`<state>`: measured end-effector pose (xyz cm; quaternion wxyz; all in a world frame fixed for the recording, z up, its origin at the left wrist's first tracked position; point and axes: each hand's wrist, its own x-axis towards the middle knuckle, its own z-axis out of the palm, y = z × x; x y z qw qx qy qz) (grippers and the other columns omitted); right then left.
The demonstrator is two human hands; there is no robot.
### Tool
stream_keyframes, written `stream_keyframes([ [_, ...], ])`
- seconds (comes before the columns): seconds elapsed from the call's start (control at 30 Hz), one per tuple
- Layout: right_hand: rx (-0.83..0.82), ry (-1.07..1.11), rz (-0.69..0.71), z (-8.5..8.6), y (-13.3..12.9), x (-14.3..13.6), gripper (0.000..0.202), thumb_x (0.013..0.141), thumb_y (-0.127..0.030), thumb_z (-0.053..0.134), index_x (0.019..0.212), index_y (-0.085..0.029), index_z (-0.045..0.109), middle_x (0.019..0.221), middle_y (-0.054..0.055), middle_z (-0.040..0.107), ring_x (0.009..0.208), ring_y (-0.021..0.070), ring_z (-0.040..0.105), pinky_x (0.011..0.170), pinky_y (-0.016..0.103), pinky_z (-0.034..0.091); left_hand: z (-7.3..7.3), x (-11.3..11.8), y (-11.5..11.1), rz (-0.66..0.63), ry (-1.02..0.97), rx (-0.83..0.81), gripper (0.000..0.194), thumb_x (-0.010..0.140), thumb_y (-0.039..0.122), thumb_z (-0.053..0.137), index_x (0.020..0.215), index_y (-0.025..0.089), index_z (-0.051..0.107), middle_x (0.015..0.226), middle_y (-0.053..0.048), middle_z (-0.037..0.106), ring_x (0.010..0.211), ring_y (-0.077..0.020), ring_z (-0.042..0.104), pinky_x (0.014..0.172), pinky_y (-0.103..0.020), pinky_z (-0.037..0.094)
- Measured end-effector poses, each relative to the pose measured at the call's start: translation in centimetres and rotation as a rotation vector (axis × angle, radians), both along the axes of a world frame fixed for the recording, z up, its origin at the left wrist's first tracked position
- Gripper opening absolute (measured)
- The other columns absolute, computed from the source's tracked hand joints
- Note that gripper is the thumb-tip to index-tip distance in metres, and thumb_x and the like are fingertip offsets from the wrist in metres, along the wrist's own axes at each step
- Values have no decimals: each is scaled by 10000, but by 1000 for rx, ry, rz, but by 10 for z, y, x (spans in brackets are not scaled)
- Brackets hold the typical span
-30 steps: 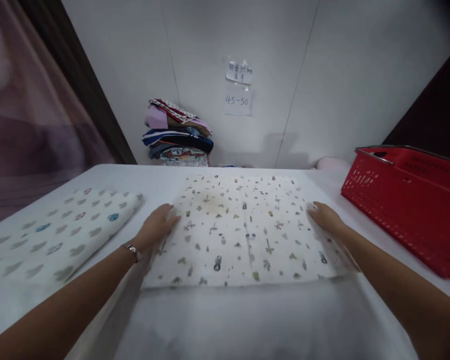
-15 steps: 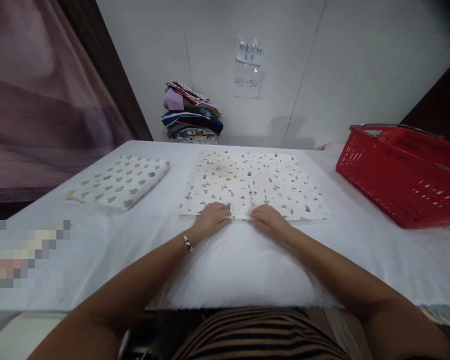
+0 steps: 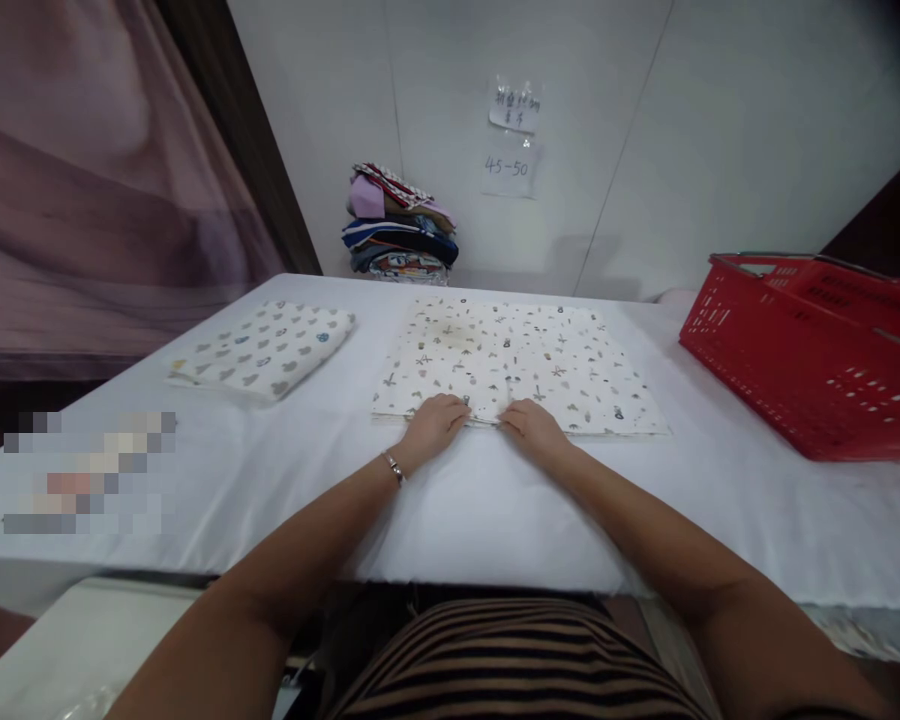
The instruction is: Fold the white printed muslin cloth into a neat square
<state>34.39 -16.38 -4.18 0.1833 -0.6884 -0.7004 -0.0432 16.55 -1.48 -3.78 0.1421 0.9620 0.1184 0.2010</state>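
A white cloth (image 3: 525, 355) printed with small figures lies folded in a wide rectangle in front of me. My left hand (image 3: 436, 425) is closed on its near edge, left of the middle, and wears a silver bracelet (image 3: 394, 467) at the wrist. Just across a narrow gap, my right hand (image 3: 534, 428) grips the same edge, fingers curled over it. Between the hands the edge is slightly gathered. The fingertips are partly hidden against the fabric.
To the left lies a folded white cloth with grey shapes (image 3: 270, 350). A red plastic basket (image 3: 810, 350) stands at the right on the white-covered table (image 3: 330, 480). Folded fabrics are stacked (image 3: 401, 225) by the back wall, below paper signs (image 3: 510, 165). A blurred patch covers something at the left.
My hands have come slightly closer together along the near edge, and the cloth between them has gathered a little. The camera view has turned slightly left.
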Motion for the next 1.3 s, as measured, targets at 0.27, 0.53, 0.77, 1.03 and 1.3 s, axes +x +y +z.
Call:
stream_keyframes([
  [0.27,27,30,-33,-7,0,-1,223,930,-239,443,961,-188,658,933,78,626,880,200,516,792,318,422,0,-1,-15,-55,1,173,194,885,197,456,864,203,649,1127,-64,580,1057,-215,493,901,-387,376],
  [0.53,-20,29,-55,-4,-1,-2,223,937,-229,438,962,-176,654,919,64,621,868,178,505,784,287,398,1,14,-22,-42,52,284,231,900,160,415,836,177,636,1060,-64,603,1012,-203,507,872,-366,377],
  [0.77,-19,-145,-17,1,4,-12,221,912,-300,494,1036,-159,610,999,83,589,916,203,474,791,309,354,3,15,-23,6,34,108,164,895,175,433,863,177,594,983,-45,621,942,-185,536,847,-349,403],
  [1.03,-80,-266,-60,0,18,-25,190,932,-221,438,902,-147,610,916,81,592,864,205,488,745,310,339,2,14,-24,46,63,88,110,883,192,463,843,184,565,916,-28,611,899,-166,547,814,-320,394],
  [1.3,-147,-141,-69,5,20,-18,220,944,-245,407,912,-153,604,912,70,608,867,179,525,776,271,368,-5,4,-15,149,129,350,153,891,148,426,883,161,578,1056,-65,584,986,-205,504,832,-364,339],
])
